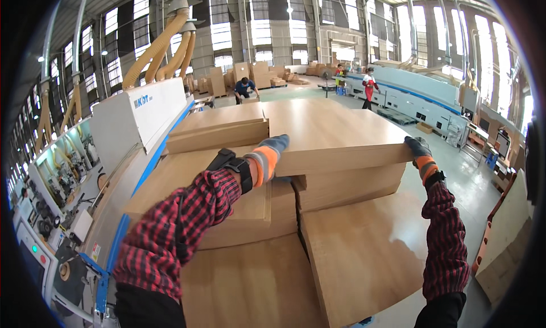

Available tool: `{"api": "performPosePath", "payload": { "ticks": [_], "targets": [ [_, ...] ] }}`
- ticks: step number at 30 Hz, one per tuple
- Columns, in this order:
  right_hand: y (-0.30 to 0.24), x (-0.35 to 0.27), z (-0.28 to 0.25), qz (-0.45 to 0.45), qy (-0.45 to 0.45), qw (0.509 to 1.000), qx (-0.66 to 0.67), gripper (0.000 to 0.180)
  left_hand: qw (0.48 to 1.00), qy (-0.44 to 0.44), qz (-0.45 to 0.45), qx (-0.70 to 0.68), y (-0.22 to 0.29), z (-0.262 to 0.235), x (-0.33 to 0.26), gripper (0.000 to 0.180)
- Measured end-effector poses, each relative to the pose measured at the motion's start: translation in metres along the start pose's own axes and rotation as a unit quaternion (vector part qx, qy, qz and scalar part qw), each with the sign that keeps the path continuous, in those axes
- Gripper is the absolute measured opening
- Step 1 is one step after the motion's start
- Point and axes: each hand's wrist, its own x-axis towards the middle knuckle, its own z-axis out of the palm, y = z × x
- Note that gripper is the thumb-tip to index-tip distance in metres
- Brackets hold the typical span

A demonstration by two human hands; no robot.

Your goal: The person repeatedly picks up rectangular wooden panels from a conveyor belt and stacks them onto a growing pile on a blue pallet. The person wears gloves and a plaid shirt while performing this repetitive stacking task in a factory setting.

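A thick upper block of light wood-grain panels [335, 129] sits slightly out of line on the pile of panels [352, 186] below it. My left hand [272, 150], in a grey and orange glove, grips this block's near left edge. On its near right corner my right hand [421, 150], gloved alike, is closed with the fingers over the edge. Left of the block lies another stack of panels [219, 134]. Nearer to me are lower stacks, one wood-grain panel [364, 254] on the right and one panel [250, 282] in front. The undersides of both hands are hidden.
A white machine [142, 114] with yellow hoses [162, 49] and a blue edge stands at the left. A long white machine [409, 95] runs along the far right. A person in blue [245, 90] bends beyond the stacks; a person in red [369, 88] stands farther right.
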Motion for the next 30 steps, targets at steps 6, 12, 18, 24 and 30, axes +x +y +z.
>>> {"api": "performPosePath", "payload": {
  "ticks": [6,12,18,24,30],
  "targets": [
    [-0.023,-0.075,-0.008,0.073,-0.026,0.965,0.252,0.043,0.963,0.010,0.198,0.184,0.010,-0.017,-0.104,0.054],
    [-0.058,-0.210,0.007,-0.002,-0.053,0.966,0.253,0.049,0.856,0.132,-0.251,-0.433,-0.022,-0.082,-0.199,0.041],
    [-0.114,-0.296,0.066,-0.173,-0.092,0.969,0.152,0.050,0.919,0.293,-0.260,-0.051,-0.048,-0.132,-0.263,0.043],
    [-0.165,-0.328,0.103,-0.330,-0.110,0.937,0.042,0.040,0.896,0.347,-0.220,0.168,-0.119,-0.156,-0.311,0.060],
    [-0.205,-0.464,0.107,-0.215,-0.396,0.864,0.223,0.024,0.902,0.250,-0.167,-0.310,-0.144,-0.186,-0.377,0.027]
  ]
}}
